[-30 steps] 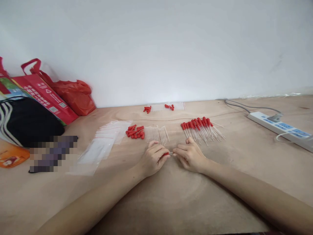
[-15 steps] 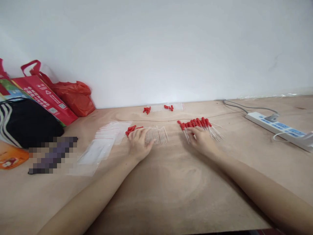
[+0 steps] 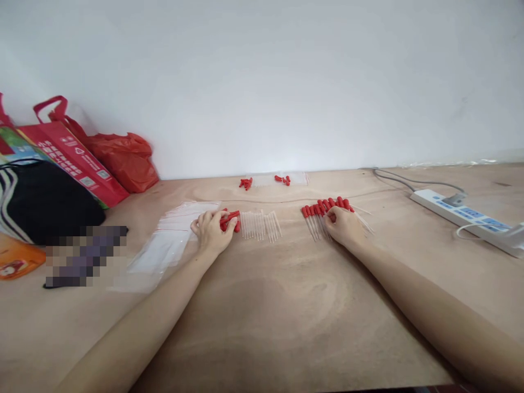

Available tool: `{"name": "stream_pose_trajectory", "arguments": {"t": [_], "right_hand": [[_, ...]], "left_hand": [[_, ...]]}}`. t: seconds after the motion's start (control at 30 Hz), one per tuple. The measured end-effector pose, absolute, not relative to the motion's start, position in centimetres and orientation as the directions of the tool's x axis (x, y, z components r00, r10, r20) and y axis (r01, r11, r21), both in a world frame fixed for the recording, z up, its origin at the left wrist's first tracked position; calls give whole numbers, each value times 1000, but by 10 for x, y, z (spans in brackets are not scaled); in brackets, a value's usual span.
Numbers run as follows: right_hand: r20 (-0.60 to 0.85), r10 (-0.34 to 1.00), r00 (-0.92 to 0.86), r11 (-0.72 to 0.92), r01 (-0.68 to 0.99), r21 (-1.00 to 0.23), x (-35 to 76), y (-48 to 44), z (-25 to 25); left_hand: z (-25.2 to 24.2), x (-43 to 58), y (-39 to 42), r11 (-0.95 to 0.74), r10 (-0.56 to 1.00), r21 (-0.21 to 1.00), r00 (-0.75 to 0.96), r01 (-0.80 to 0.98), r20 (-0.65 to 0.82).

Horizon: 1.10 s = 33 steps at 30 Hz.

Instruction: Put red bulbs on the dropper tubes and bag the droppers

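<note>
Sitting at the loose caps (image 3: 232, 214) is the left hand (image 3: 212, 232), the right hand (image 3: 346, 225) at capped tubes (image 3: 319, 209) looking done, both grips impossible to tell, with bare tubes (image 3: 254, 225) left!

A pale wall (image 3: 262, 87) backs the wooden table (image 3: 270, 327).

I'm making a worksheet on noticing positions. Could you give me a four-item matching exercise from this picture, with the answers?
Things:
1. Left hand
2. Right hand
3. Power strip
4. Black bag

Places:
A. Far right of the picture
B. At the nearer pile of loose red caps
C. Far left of the picture
D. At the row of red-topped stems

Pairs: 1-B, 2-D, 3-A, 4-C
</note>
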State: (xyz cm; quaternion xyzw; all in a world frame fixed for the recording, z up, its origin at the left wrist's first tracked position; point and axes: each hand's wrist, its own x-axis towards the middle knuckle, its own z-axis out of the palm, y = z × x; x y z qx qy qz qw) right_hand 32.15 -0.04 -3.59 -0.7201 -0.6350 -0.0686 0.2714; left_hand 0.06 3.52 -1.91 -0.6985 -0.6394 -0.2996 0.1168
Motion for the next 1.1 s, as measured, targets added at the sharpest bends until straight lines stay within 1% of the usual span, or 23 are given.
{"name": "stream_pose_trajectory", "arguments": {"t": [0.13,0.23,0.33,0.43,0.53,0.67,0.73,0.77,0.83,0.9,0.93,1.03,1.1], "right_hand": [[480,858,182,-49,960,-275,312,-6,-31],[456,878,147,-12,959,-284,291,-10,-24],[350,932,97,23,946,-323,262,-7,-16],[201,974,108,-29,932,-361,232,5,-8],[72,990,125,-91,926,-367,212,17,-3],[4,989,145,-134,927,-349,198,27,1],[-17,988,154,-151,929,-338,195,30,2],[-26,988,154,-154,930,-333,193,31,3],[-41,988,146,-151,933,-327,191,33,4],[-51,989,136,-146,934,-325,189,34,4],[-53,990,132,-142,935,-326,189,35,4],[-49,992,115,-125,932,-340,192,36,4],[-39,995,92,-100,928,-360,198,35,6]], "left_hand": [[-21,0,36,-210,807,204,52,956,588],[-22,1,34,-251,784,175,94,952,613],[-22,2,32,-241,786,167,91,956,611],[-22,2,32,-217,803,192,63,957,593],[-22,1,35,-208,806,211,45,955,591],[-23,0,37,-216,779,232,24,949,626],[-22,1,35,-283,739,256,41,924,673],[-21,2,33,-353,715,266,75,897,695],[-19,6,25,-539,674,277,210,796,709],[-17,10,15,-700,637,291,386,652,668],[-16,12,10,-753,616,301,467,585,635],[-14,18,-3,-838,544,312,655,447,525],[-13,20,-8,-849,527,311,713,426,462]]}}
